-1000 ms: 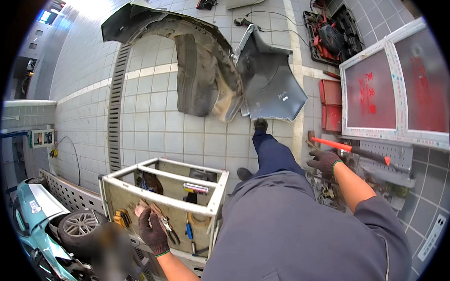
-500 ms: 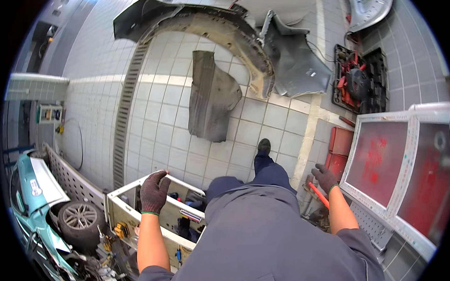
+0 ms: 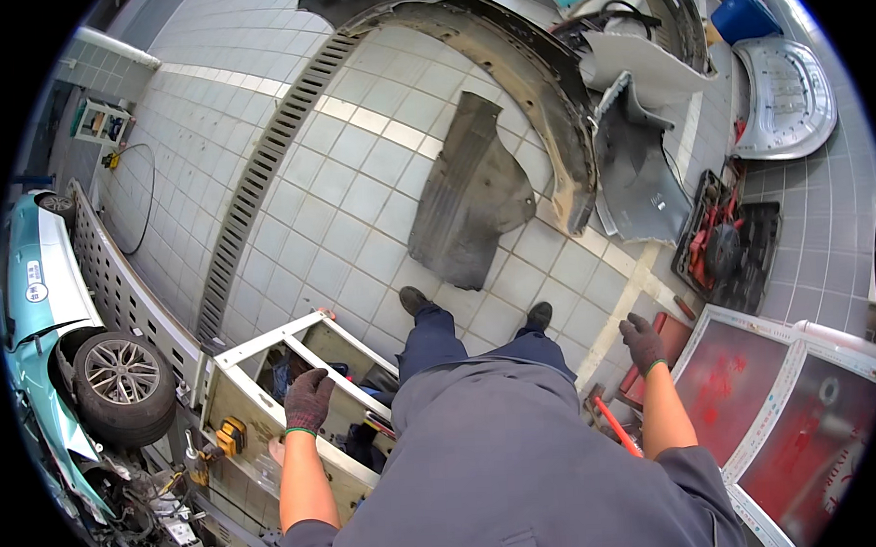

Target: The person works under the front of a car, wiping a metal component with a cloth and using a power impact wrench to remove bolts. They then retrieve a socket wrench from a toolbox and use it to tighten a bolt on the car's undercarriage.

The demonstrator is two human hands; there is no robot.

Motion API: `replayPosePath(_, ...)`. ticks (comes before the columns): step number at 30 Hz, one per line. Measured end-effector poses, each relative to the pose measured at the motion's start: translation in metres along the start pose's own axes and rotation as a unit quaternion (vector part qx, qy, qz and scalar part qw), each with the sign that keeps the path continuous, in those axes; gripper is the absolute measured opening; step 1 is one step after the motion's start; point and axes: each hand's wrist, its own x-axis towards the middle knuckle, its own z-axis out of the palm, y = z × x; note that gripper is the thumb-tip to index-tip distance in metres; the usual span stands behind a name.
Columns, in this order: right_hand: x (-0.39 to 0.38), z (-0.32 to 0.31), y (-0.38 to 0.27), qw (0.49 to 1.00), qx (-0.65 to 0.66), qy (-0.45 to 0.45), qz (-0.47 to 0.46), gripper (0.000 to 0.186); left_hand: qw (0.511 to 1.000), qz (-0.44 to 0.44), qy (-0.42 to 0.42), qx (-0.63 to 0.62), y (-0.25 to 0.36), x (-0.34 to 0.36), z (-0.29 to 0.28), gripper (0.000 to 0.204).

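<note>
My left hand [image 3: 308,401], in a dark knitted glove, hangs with loosely bent fingers and nothing visible in it. It lies over the white tool cart [image 3: 231,382] at my left; whether it touches the frame cannot be told. My right hand [image 3: 643,343], gloved likewise, is held out to my right with fingers partly spread and empty. Closest to it are a red metal box [image 3: 664,348] and a red bar [image 3: 617,427] below. In front of my feet a dark, worn sheet-like car part [image 3: 469,190] lies flat on the tiles.
A large black curved bumper [image 3: 508,64] and a grey fender [image 3: 637,175] lie ahead. An opened tool case [image 3: 726,244], a silver panel [image 3: 789,97] and a white-framed cabinet [image 3: 741,398] stand right. At left are a damaged teal car [image 3: 57,277] and a perforated rail [image 3: 134,279].
My view has turned, and the floor parts sit further right in it. Both of my feet now show on the tiles; before, only one did. Both hands remain empty.
</note>
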Motion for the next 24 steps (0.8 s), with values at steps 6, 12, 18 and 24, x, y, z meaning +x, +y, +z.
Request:
replayPosePath(6, -0.069, 0.138, -0.185, 0.953, -0.229, -0.181, -0.079, 0.078, 0.996, 0.027, 0.066, -0.061, -0.051, 0.075, -0.104, 0.045)
replayPosePath(12, -0.062, 0.191, -0.303, 0.943, -0.231, -0.214, -0.112, 0.075, 0.988, -0.007, 0.091, -0.124, -0.09, 0.12, -0.133, 0.042)
replayPosePath(18, 0.018, 0.215, -0.368, 0.933, -0.321, -0.133, -0.088, 0.077, 0.968, -0.054, 0.088, -0.227, -0.15, 0.114, -0.116, 0.039)
replayPosePath(24, 0.083, 0.242, -0.449, 0.954, -0.254, -0.114, -0.113, 0.076, 0.987, -0.032, 0.077, -0.135, -0.086, 0.237, -0.189, 0.041)
